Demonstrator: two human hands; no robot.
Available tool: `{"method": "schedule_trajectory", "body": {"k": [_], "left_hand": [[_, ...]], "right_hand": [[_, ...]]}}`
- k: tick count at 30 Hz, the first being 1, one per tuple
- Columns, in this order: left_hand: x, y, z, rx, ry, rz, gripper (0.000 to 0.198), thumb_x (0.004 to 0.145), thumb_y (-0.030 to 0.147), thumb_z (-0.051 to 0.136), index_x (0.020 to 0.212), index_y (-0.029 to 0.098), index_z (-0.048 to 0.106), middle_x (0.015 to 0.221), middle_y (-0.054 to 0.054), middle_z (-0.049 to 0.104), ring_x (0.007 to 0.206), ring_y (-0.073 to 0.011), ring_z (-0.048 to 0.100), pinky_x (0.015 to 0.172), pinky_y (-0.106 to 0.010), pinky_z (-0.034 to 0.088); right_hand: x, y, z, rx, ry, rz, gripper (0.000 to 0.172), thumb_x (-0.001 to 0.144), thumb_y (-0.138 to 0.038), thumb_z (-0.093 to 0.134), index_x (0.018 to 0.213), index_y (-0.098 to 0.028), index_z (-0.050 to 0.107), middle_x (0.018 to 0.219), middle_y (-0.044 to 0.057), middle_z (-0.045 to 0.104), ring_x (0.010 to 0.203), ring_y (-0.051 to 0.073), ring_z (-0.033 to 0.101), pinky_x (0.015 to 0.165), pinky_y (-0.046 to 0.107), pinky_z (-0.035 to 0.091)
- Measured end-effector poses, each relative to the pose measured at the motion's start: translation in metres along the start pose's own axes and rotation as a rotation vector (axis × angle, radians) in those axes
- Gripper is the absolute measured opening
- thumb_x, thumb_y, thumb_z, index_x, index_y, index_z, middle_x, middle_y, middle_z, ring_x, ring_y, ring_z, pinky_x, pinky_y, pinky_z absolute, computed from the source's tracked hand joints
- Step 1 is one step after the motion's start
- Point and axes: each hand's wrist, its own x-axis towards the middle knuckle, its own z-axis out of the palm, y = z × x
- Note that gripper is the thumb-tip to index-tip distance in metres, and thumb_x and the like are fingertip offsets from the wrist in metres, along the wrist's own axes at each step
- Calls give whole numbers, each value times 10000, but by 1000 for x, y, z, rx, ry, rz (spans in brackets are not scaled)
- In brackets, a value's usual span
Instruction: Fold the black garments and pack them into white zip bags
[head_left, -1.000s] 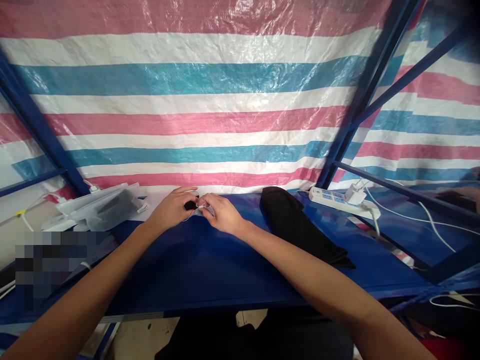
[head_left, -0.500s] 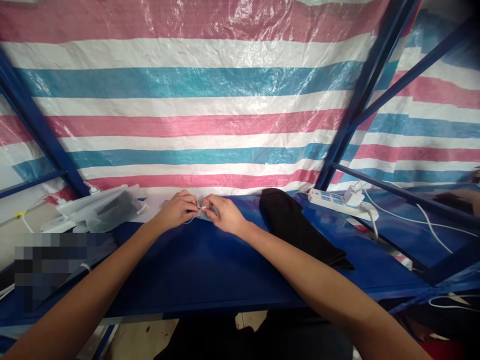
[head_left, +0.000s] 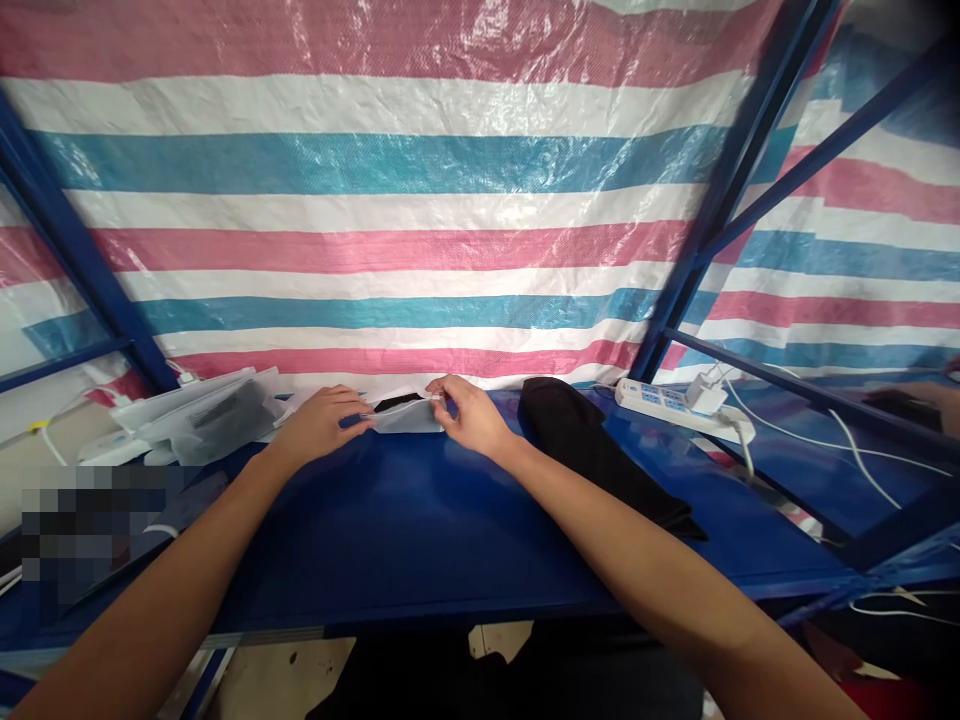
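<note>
Bag (head_left: 411,419) lay near the far edge of the blue surface (head_left: 420,540), between the two hands, its mouth parted and turned upward, something black (head_left: 399,402) showing in the gap. Whether that was a content or a lining could not be told. Film looked thin, translucent, limp; judged light, soft, rather slippery, apt to crumple or fold shut if let go, and perhaps to tear under a hard pull. Best hold seemed to be the two ends of the rim, pinched lightly and kept evenly taut, rather than the slack middle. Left hand (head_left: 324,420) had its fingers nearly closed, thumb against forefinger at the bag's left end, the others loosely curved. Right hand (head_left: 471,417) grasped the right end between thumb and forefinger, a little wider and more arched; exact contact too small to read. Black cloth (head_left: 592,450) lay to the right, apart from the hand, with a power strip (head_left: 652,397) beyond it; a greyish pouch (head_left: 229,418) stood off to the left.
</note>
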Motion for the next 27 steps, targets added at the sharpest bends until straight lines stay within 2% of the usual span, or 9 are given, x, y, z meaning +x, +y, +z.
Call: {"method": "schedule_trajectory", "body": {"k": [5,7,9,11,13,15,18,22,27], "left_hand": [[-8,-1,6,-131,253,-208,400,942,674,728,953,286,829,1017,-61,814,942,-250,720,928,-380,584],[-7,3,6,-179,340,-288,430,878,664,805,1063,276,818,1107,-68,790,911,-225,701,887,-359,592],[-7,6,7,-270,388,-363,610,819,638,865,1296,275,753,1271,-87,744,910,-207,693,831,-344,599],[-7,7,9,-409,351,-440,861,773,611,908,1513,286,611,1424,-117,686,986,-216,713,830,-343,609],[-8,9,12,-568,229,-506,1007,745,591,936,1611,297,514,1490,-142,667,1126,-265,731,906,-375,619],[-10,10,16,-723,77,-530,978,729,587,951,1580,288,573,1482,-151,690,1248,-326,718,998,-427,612],[-10,14,22,-877,-75,-535,723,761,604,923,1377,267,755,1402,-129,751,1320,-376,694,1080,-488,587],[-7,21,27,-938,-32,-559,651,768,591,925,1319,269,797,1324,-107,788,1309,-389,698,1094,-515,575],[-3,28,36,-956,81,-614,616,748,607,937,1229,236,839,1272,-107,809,1242,-370,729,1034,-461,600]], "right_hand": [[2,10,-3,-14,-18,26,238,1044,-218,558,1258,-190,660,1161,119,739,984,244,701,913,379,541],[2,14,-3,13,0,51,234,1049,-233,562,1256,-186,661,1137,112,738,955,234,701,893,372,543],[2,19,-1,56,25,75,221,1047,-258,579,1239,-188,663,1115,104,740,946,232,701,880,371,546],[1,24,1,123,56,125,217,1041,-295,601,1224,-196,663,1106,94,741,947,229,702,871,370,554],[1,30,5,201,88,196,222,1032,-342,619,1203,-207,663,1105,82,737,953,224,700,862,366,567],[1,35,10,283,120,273,248,1015,-396,645,1183,-215,667,1080,65,723,949,218,698,855,361,580],[0,36,14,434,153,407,392,919,-468,776,1205,-224,667,1040,41,715,934,214,715,832,354,601],[-2,28,15,714,43,601,662,693,-446,992,1249,-229,706,1082,56,785,989,251,761,858,373,630],[-4,25,14,889,3,731,507,581,-443,1053,948,-184,817,1004,76,837,926,254,789,865,375,628]]}}
